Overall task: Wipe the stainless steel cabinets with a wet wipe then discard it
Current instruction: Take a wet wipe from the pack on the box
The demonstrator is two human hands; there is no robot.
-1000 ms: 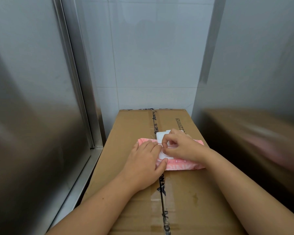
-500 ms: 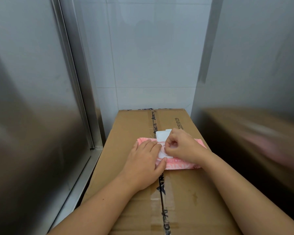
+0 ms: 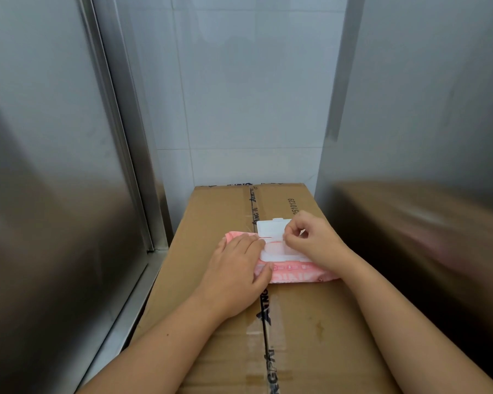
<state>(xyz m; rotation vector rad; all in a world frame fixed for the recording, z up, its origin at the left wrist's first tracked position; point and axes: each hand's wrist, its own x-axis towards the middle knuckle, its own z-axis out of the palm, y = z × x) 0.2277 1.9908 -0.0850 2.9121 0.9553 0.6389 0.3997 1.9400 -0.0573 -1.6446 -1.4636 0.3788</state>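
Note:
A pink wet wipe pack (image 3: 293, 273) lies across the top of a taped cardboard box (image 3: 310, 331). Its white plastic lid (image 3: 271, 228) is flipped up toward the far side. My left hand (image 3: 236, 268) lies flat on the pack's left end and holds it down. My right hand (image 3: 310, 237) hovers over the opening with thumb and forefinger pinched at a wipe; the wipe itself barely shows. Stainless steel cabinets (image 3: 49, 180) rise on the left, and another steel panel (image 3: 427, 109) stands on the right.
White wall tiles (image 3: 254, 95) close the gap behind the box. A metal ledge (image 3: 143, 285) runs along the foot of the left cabinet, beside the box. The right panel reflects the box as a brown blur.
My right hand has shifted a little to the right, so more of the white lid and the opening now show. My left hand stays pressed on the pack.

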